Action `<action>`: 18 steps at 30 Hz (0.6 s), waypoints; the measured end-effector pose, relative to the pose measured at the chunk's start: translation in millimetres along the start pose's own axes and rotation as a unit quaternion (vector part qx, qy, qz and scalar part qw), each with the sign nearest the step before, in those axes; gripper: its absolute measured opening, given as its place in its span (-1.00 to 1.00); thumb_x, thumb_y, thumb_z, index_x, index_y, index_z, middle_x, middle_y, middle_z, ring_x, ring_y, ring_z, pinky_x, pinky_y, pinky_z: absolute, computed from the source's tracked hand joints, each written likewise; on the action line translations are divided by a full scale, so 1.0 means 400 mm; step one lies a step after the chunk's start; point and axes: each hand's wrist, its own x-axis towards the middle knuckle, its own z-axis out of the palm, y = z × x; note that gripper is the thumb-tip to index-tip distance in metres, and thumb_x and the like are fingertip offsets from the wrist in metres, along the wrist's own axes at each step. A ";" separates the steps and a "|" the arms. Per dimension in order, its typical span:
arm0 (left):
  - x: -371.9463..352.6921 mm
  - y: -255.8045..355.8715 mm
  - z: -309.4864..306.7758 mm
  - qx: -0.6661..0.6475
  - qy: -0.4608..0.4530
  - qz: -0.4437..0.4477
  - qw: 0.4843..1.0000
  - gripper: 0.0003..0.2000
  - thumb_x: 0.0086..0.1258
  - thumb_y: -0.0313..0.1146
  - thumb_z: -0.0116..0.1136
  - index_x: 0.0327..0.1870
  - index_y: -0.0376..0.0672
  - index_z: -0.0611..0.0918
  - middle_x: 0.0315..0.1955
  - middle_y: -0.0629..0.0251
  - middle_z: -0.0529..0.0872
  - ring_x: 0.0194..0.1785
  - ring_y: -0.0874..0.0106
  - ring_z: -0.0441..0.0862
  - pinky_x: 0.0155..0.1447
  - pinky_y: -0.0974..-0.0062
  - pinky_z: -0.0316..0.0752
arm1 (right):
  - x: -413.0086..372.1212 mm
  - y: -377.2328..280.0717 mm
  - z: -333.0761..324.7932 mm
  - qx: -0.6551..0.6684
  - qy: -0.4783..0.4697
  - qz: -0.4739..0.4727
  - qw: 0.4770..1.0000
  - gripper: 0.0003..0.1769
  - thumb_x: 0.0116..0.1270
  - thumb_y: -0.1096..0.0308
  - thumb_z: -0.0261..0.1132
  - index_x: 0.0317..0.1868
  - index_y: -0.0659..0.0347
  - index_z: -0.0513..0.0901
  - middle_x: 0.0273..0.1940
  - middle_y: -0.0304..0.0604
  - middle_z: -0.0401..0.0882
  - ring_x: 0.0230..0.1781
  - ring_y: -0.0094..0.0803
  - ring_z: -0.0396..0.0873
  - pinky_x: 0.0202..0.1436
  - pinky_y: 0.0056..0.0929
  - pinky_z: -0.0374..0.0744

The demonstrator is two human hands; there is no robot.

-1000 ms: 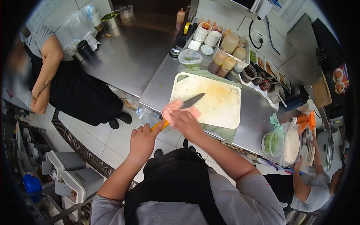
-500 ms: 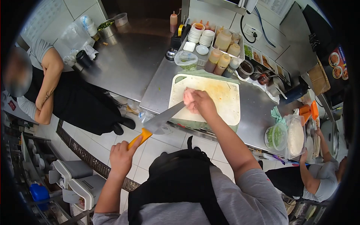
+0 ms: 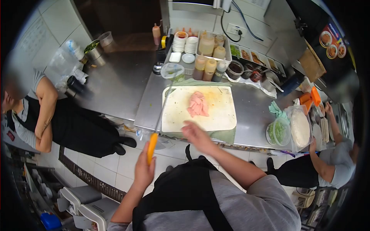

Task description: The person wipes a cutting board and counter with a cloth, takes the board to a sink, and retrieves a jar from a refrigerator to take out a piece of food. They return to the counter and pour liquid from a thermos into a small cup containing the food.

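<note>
My left hand (image 3: 144, 167) is wrapped round the orange handle of a large knife (image 3: 152, 150). The blade is turned nearly edge-on and points away from me, along the left side of a white cutting board (image 3: 223, 115). A pile of raw pink meat (image 3: 198, 104) lies in the middle of the board, apart from both hands. My right hand (image 3: 198, 136), a little blurred, is over the board's front edge with its fingers stretched out and nothing in them. A green cloth (image 3: 227, 136) shows from under the board.
Squeeze bottles (image 3: 209, 69), stacked small dishes (image 3: 179, 43) and a lidded tub (image 3: 172, 71) stand behind the board. On the right are a tub of chopped greens (image 3: 278, 131) and a bag of white food (image 3: 299, 129). One person (image 3: 61, 119) stands at left, another (image 3: 331, 161) at right.
My right hand has let go of the meat and drawn back towards me. My left hand has moved right, turning the knife from a slant over the board to nearly upright in view.
</note>
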 end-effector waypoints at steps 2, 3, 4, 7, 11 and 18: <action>0.031 0.031 0.076 -0.004 -0.067 0.057 0.996 -0.31 0.35 -0.51 0.11 0.49 -0.25 0.10 0.07 -0.21 0.50 0.07 -0.12 0.52 0.13 0.15 0.46 | -0.052 -0.037 0.062 0.127 -0.027 0.006 0.992 -0.51 0.53 0.25 0.09 0.36 0.22 0.23 0.03 -0.12 0.54 -0.03 -0.45 0.52 -0.01 -0.43 0.57; 0.041 0.029 0.123 -0.017 -0.122 0.065 0.990 -0.28 0.34 -0.48 0.14 0.49 -0.25 0.07 0.10 -0.21 0.46 0.04 -0.14 0.51 0.10 0.15 0.47 | -0.059 -0.034 0.072 0.127 -0.016 0.007 0.992 -0.51 0.53 0.25 0.09 0.36 0.22 0.23 0.03 -0.12 0.54 -0.03 -0.45 0.52 -0.01 -0.43 0.57; 0.050 0.021 0.178 0.007 -0.159 0.114 0.981 -0.29 0.34 -0.44 0.16 0.49 -0.25 0.10 0.14 -0.17 0.44 0.05 -0.11 0.50 0.10 0.14 0.45 | -0.064 -0.032 0.077 0.155 0.048 -0.001 0.987 -0.59 0.53 0.27 0.08 0.28 0.22 0.27 -0.01 -0.14 0.54 -0.06 -0.47 0.52 -0.03 -0.45 0.57; 0.093 0.081 0.217 0.061 -0.207 0.236 0.947 -0.29 0.33 -0.35 0.21 0.47 -0.21 0.17 0.22 -0.08 0.38 0.12 -0.04 0.47 0.15 0.11 0.39 | -0.073 -0.021 0.005 0.229 0.143 0.014 0.963 -0.83 0.54 0.33 0.04 0.04 0.18 0.35 -0.18 -0.22 0.53 -0.19 -0.53 0.52 -0.13 -0.50 0.57; 0.162 0.116 0.229 0.099 -0.192 0.275 0.937 -0.30 0.30 -0.26 0.26 0.46 -0.08 0.24 0.32 0.03 0.31 0.27 0.05 0.37 0.28 0.10 0.28 | -0.159 0.013 -0.185 0.195 0.217 0.065 0.954 -0.87 0.51 0.38 0.05 -0.01 0.20 0.38 -0.37 -0.28 0.45 -0.45 -0.53 0.48 -0.37 -0.50 0.56; 0.238 0.015 0.214 0.071 -0.055 0.150 0.985 -0.54 0.25 -0.43 0.24 0.23 -0.10 0.54 0.24 0.06 0.40 0.22 0.04 0.39 0.31 0.14 0.29 | -0.487 -0.010 -0.512 -0.028 0.346 0.167 0.923 -0.59 0.45 0.36 0.12 0.25 0.25 0.33 -0.44 -0.23 0.48 -0.56 -0.50 0.46 -0.48 -0.50 0.51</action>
